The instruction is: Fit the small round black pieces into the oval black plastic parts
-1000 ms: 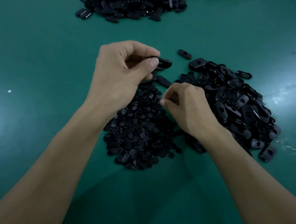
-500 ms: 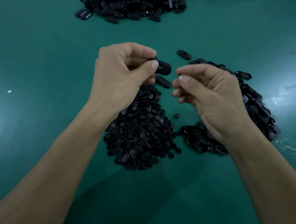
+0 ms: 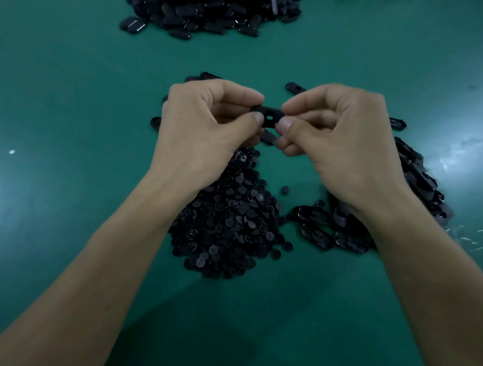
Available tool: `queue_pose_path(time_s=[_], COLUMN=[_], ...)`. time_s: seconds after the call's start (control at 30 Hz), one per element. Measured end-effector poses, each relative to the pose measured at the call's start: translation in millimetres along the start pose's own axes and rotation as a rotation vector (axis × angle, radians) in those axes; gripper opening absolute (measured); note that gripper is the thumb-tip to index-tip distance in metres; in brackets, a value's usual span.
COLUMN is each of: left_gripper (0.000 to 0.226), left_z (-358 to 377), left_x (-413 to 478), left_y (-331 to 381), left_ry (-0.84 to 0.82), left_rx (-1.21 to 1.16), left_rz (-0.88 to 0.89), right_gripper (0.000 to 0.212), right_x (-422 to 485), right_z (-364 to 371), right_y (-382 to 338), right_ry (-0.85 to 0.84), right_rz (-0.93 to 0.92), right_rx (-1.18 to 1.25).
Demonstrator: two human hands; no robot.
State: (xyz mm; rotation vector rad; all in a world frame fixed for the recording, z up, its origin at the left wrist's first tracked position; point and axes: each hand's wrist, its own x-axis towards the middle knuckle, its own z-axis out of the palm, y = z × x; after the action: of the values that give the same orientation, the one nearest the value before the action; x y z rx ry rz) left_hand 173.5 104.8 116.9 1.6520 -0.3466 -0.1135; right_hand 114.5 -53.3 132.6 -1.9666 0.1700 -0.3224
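Both hands meet above the green table, pinching one oval black plastic part (image 3: 269,115) between thumbs and forefingers. My left hand (image 3: 207,126) grips its left end, my right hand (image 3: 339,139) its right end. A small slot shows in the part's middle. Whether a round piece sits in my right fingers I cannot tell. Below the hands lies a heap of small round black pieces (image 3: 230,220). A heap of oval parts (image 3: 412,175) lies to the right, mostly hidden by my right hand and wrist.
A large pile of oval black parts (image 3: 210,2) lies at the far edge of the green table (image 3: 64,106). A few loose ovals (image 3: 295,88) sit behind my hands. One stray round piece (image 3: 285,190) lies between the heaps. Pale plastic scraps (image 3: 468,234) lie at the right.
My right hand rose from the round-piece heap, moved left and up, and closed on the oval part that my left hand holds. My left hand shifted slightly right.
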Motion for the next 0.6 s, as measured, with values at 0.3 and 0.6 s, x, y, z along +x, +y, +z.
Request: queue_pose_path(time_s=[0.3,0.6], left_gripper=[0.015,0.017], left_z=[0.2,1.1], left_x=[0.0,-0.4], left_y=[-2.1,-2.2], left_ry=[-0.013,-0.040], left_rx=[0.034,0.116], left_rz=[0.075,0.111], right_gripper=[0.017,0.023], right_x=[1.6,4.7], right_z=[7.4,6.6], right_y=[-1.5,1.2], right_ry=[0.049,0.030], right_rz=[-0.044,-0.011], right_rx=[-0.120,-0.151])
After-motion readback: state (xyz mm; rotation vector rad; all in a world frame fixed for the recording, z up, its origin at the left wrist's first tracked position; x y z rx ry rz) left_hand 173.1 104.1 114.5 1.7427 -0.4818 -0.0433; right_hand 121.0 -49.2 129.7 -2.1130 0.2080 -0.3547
